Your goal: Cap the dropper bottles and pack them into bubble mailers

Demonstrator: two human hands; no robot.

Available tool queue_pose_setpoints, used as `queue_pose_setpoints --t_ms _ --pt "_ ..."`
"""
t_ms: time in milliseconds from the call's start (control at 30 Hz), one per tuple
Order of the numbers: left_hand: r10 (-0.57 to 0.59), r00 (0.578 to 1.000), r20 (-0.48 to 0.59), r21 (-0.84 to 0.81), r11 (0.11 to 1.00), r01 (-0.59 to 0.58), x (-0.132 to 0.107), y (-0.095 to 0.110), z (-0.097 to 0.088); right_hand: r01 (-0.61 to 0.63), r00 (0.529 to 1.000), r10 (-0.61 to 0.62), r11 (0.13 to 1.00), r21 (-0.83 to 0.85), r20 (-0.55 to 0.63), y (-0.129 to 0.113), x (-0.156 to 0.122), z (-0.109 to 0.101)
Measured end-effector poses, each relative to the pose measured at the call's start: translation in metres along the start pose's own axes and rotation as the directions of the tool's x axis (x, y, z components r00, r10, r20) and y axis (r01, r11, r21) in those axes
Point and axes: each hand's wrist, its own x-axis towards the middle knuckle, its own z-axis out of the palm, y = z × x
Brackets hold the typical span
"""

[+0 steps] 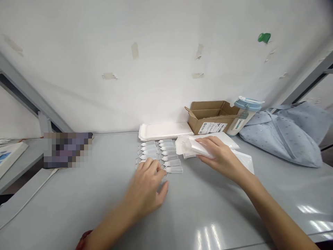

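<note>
My right hand (217,154) is closed round a white padded envelope (194,147), squeezing it so that its mouth gapes toward the left. My left hand (148,182) reaches over the near end of two columns of small translucent squeeze bottles (173,162). Its fingers are bent and its thumb stands apart, with nothing visibly gripped. The fingertips cover part of the left column, so I cannot tell if they touch a bottle. Beneath and behind my right hand lie more white envelopes (229,140). Behind the bottles is a stack of white envelopes (166,130).
An open cardboard box (213,118) stands against the white wall (161,69). Right of it are a blue-lidded cup (244,116) and a light blue fabric bag (283,139). A pixelated dark item (69,149) lies at the left, near a white cable (31,198) on the grey table (197,211).
</note>
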Motion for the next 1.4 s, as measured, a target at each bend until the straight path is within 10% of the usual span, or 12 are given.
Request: queue_pose_setpoints --t_ms 400,667,933,1100,1400 --pt "0.163 0.981 0.106 0.288 0.939 -0.187 0.006 0.002 0.028 0.025 1.0 -0.026 0.999 0.022 0.014 -0.005 -0.001 0.004" --pt "0.049 0.999 0.003 -0.158 0.986 -0.048 0.002 0.013 0.017 0.018 0.999 -0.019 1.0 0.013 0.029 -0.006 -0.001 0.003" --pt "-0.291 0.948 0.131 -0.517 0.795 0.316 0.001 0.003 -0.012 0.045 0.998 -0.047 0.998 0.036 0.049 -0.007 -0.002 0.006" --pt "-0.408 0.913 0.032 -0.491 0.789 0.37 0.003 -0.008 -0.018 0.083 0.994 -0.086 0.996 0.039 0.07 -0.012 -0.001 0.01" --pt "-0.201 0.952 -0.232 -0.301 0.945 0.126 0.001 -0.015 -0.011 0.163 0.982 -0.168 0.985 0.059 0.089 -0.022 -0.006 0.016"
